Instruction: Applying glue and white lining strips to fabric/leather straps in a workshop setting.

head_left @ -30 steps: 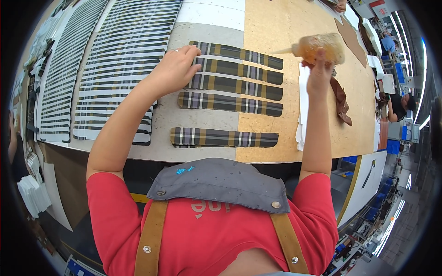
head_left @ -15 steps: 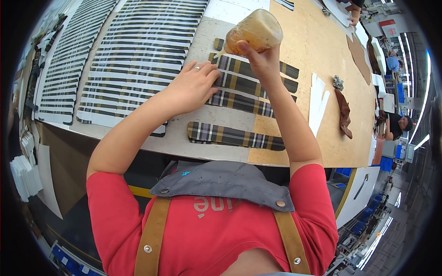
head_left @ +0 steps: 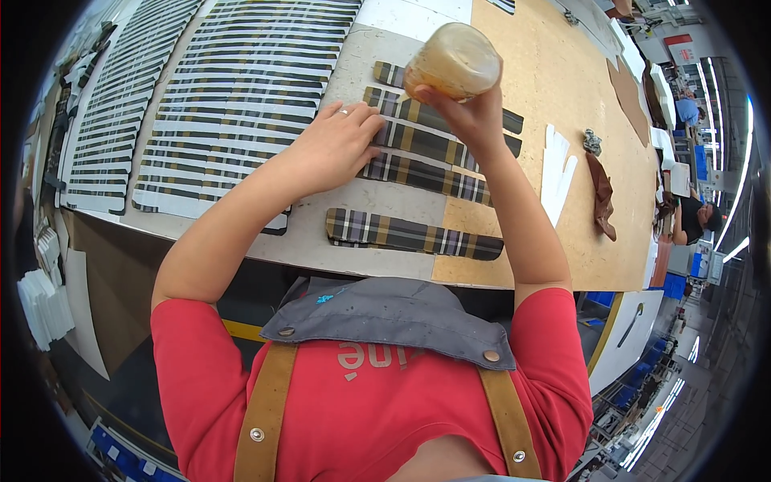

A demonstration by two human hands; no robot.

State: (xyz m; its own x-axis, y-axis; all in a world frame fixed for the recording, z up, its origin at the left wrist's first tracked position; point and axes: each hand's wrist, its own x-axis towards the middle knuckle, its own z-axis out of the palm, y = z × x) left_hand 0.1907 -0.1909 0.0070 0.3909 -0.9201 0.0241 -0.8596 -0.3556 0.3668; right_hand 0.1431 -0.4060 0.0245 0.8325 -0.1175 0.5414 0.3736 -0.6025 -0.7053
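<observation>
My right hand (head_left: 470,120) is closed around a cloudy plastic bottle (head_left: 454,60) with amber liquid inside. The bottle is tipped over the upper plaid fabric strips; I cannot clearly make out its tip. My left hand (head_left: 341,145) rests with slightly bent fingers at the left ends of the middle strips, fingertips touching one plaid strip (head_left: 414,135). Below it lies another dark plaid strip (head_left: 434,177) with yellow and white bands. Closest to me is a separate stack of plaid strips (head_left: 409,233). A short end of a further strip (head_left: 389,74) shows beyond the bottle.
To the left, long overlapping rows of plaid and white strips (head_left: 241,104) cover the table. On the right lie white paper strips (head_left: 556,173), a crumpled brown piece (head_left: 600,197) and a small grey wad (head_left: 592,142). The table's front edge (head_left: 474,284) runs before my body.
My right hand and the bottle have moved a little to the right and toward me along the upper strips. My left hand has stayed almost in place.
</observation>
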